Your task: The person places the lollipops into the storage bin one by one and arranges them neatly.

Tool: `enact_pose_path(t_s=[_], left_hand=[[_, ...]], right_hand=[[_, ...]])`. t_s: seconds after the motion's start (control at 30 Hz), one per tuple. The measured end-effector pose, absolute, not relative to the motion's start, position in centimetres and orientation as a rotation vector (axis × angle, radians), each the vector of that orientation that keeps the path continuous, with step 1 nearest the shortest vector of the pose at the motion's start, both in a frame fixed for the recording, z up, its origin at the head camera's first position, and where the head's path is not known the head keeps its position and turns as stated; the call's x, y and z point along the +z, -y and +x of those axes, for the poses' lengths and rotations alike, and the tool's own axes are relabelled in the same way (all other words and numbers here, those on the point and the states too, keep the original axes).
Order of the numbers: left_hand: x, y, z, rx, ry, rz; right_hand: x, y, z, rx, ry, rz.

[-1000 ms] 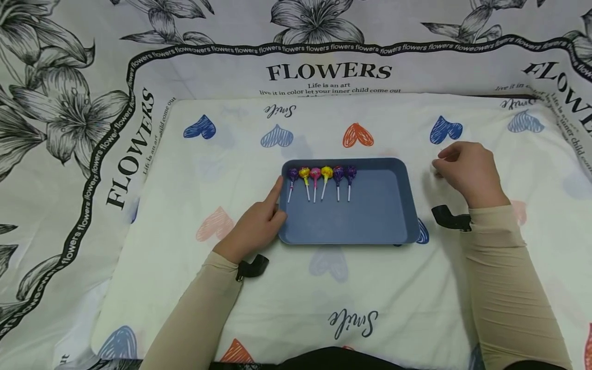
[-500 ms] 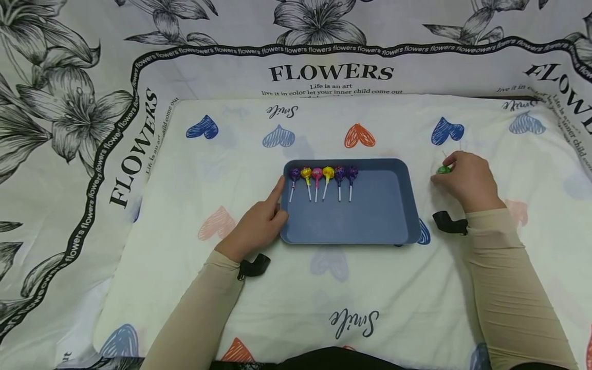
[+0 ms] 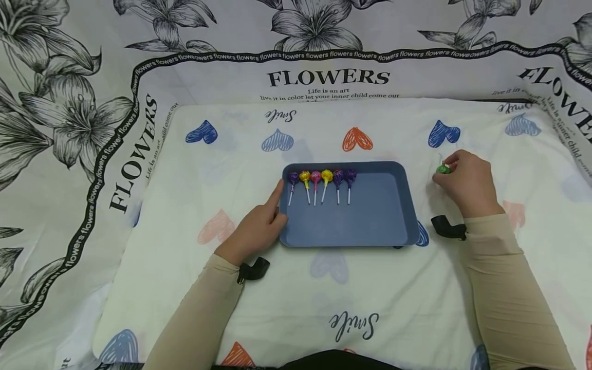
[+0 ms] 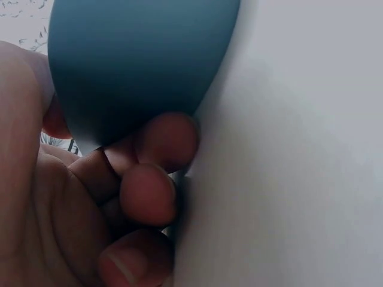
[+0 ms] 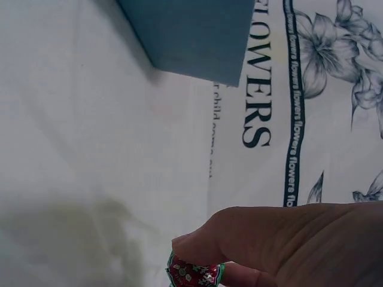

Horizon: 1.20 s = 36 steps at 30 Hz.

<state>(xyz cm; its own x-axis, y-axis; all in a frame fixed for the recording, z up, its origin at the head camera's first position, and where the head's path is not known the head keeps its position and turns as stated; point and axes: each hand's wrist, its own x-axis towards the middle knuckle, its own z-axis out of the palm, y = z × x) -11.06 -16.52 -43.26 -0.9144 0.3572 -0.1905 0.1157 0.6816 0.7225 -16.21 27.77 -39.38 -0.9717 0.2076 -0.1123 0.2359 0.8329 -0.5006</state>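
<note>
A blue-grey tray [image 3: 351, 226] lies on the cloth, with a row of several wrapped lollipops [image 3: 326, 176] in its upper left part, their white sticks toward the person. My left hand [image 3: 256, 226] holds the tray's left end. Its index finger stretches along the rim, and the left wrist view shows other fingertips [image 4: 149, 194] curled close under the tray wall [image 4: 143, 60]. Right of the tray, my right hand [image 3: 469, 180] pinches a lollipop [image 3: 444, 169] by its head between thumb and fingers. Its wrapper looks green from above, red and green in the right wrist view [image 5: 194, 272].
A cream cloth [image 3: 277, 293] with printed hearts lies under the tray. Around it spreads a white flower-print cloth [image 3: 208, 77] with a black lettered band. Each wrist carries a black camera mount, such as the one on the right wrist [image 3: 447, 227].
The green lollipop head, hidden at first, has come into view at my right fingertips. That hand has shifted slightly toward the person. The left hand and tray stay in place.
</note>
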Motion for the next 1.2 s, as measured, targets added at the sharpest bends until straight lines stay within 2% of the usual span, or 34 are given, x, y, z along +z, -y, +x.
enact_pose_path(t_s=[0.77, 1.2], left_hand=[[-43.3, 16.6, -10.9, 1.084, -2.586, 0.380], [-43.3, 16.7, -10.9, 1.096, -2.587, 0.387]], right_hand=[[-33.1, -24.0, -13.6, -0.794, -3.108, 0.320], [-33.3, -22.5, -13.8, -0.956, -3.139, 0.093]])
